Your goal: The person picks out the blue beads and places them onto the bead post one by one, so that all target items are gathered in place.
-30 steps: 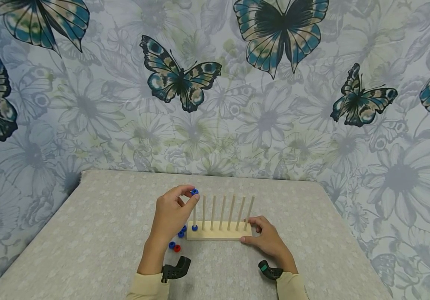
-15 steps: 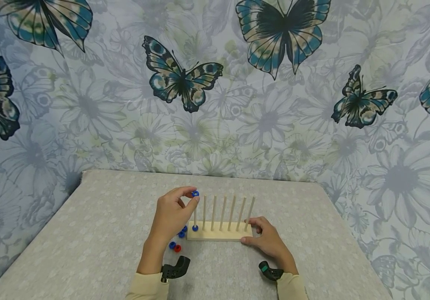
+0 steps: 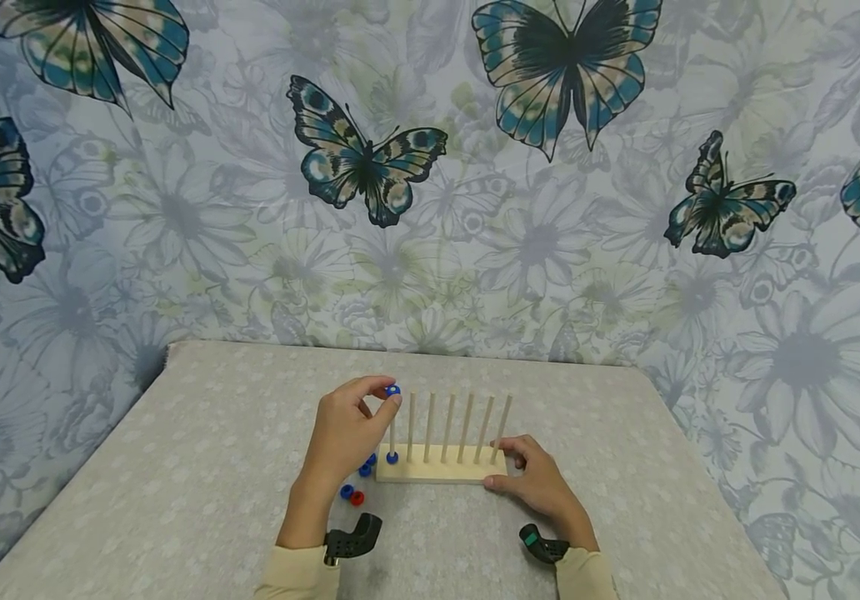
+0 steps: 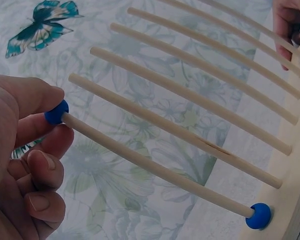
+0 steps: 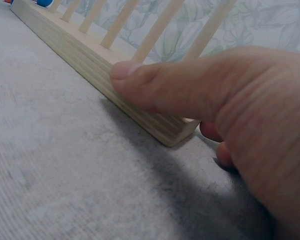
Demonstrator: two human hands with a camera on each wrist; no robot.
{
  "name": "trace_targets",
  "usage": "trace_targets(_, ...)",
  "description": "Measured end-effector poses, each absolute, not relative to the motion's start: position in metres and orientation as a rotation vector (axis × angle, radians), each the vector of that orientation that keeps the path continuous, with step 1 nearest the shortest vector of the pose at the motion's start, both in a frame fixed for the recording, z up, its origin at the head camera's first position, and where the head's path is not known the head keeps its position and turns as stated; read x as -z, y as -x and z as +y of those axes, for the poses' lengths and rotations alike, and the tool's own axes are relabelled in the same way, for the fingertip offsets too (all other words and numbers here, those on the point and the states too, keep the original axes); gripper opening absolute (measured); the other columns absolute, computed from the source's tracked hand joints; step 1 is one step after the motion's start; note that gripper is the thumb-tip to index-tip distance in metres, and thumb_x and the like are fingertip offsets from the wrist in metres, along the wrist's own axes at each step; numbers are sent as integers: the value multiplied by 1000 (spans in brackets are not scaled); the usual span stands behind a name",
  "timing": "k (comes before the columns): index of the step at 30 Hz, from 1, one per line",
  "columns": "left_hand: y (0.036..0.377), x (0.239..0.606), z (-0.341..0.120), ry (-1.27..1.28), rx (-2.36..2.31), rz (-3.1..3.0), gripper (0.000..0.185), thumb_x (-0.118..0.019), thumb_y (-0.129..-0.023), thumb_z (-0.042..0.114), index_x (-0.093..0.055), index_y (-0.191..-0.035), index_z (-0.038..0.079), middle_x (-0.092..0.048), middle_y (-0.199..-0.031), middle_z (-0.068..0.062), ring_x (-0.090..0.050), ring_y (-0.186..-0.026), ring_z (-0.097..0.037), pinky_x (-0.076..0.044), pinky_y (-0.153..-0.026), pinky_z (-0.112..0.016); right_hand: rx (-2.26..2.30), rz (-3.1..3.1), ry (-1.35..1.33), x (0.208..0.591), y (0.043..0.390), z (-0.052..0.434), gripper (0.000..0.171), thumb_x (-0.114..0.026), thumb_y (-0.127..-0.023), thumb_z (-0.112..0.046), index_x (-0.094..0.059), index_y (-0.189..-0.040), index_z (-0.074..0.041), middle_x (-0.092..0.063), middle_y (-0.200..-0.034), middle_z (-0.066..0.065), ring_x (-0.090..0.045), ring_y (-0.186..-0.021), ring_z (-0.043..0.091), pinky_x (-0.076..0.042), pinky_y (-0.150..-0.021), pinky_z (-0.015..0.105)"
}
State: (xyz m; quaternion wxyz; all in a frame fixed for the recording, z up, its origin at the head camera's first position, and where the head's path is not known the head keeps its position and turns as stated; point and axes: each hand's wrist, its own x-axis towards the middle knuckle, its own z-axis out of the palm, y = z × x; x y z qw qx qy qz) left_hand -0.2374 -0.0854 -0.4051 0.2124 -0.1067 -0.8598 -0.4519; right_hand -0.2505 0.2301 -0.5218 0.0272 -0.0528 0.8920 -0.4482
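Observation:
Between thumb and fingertips my left hand [image 3: 346, 429] pinches a blue bead [image 4: 56, 112] at the top of the leftmost peg [image 4: 155, 162]. The peg's tip meets the bead in the left wrist view. Another blue bead [image 4: 259, 216] sits at the foot of that same peg. Several upright wooden pegs stand in a row on a pale wooden base [image 3: 437, 475], and the others bear no beads. My right hand [image 3: 533, 477] grips the base's right end, its thumb [image 5: 140, 82] on the front edge; its other fingers are mostly hidden behind the base.
Left of the base lie loose blue beads [image 3: 347, 492] and one red bead [image 3: 357, 498], partly near my left wrist. A pale patterned cloth covers the table [image 3: 662, 517]. Behind it rises a wall covering [image 3: 430, 275] with butterflies.
My left hand has lowered very slightly with the blue bead, whose hole now faces more toward the peg's tip. The right hand keeps its grip on the base.

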Motion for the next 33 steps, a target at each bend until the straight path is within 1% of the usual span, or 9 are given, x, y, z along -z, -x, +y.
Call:
trace_targets(8,235,404,-87,280,1237,-2403,23,-72,-93,36,-72,-114,26,-68,-109,4,-52,-62,-13,-46,-56,-28,1388,2748,147,521,250,228,57,-91,-70,-39,-68,-121,-28,-58,-107,-5,-44,-92,16,-38,-80,29)
trace_targets(12,235,403,-88,282,1224,-2388,24,-72,-93,36,-72,-115,26,-67,-110,3,-50,-61,-13,-46,-56,-28,1385,2758,165,521,250,227,57,-91,-70,-38,-68,-121,-29,-58,-108,-5,-45,-93,16,-38,-80,29)
trace_targets(18,234,401,-90,266,1219,-2338,21,-73,-92,34,-73,-112,26,-66,-106,7,-49,-58,-12,-44,-54,-27,1381,2772,182,522,251,228,58,-92,-69,-38,-68,-121,-28,-59,-108,-5,-45,-92,16,-39,-80,29)
trace_targets(26,233,395,-100,266,1197,-2228,21,-74,-91,31,-75,-111,23,-68,-99,1,-47,-54,-10,-43,-52,-26,1365,2774,186,521,251,229,57,-90,-72,-39,-67,-122,-29,-58,-108,-4,-45,-92,16,-38,-80,30)
trace_targets(33,230,392,-110,209,1202,-2183,19,-74,-91,28,-75,-110,24,-67,-95,6,-47,-54,-11,-43,-53,-28,1347,2770,178,521,249,229,57,-90,-72,-40,-67,-123,-28,-57,-108,-3,-44,-93,16,-38,-80,30)
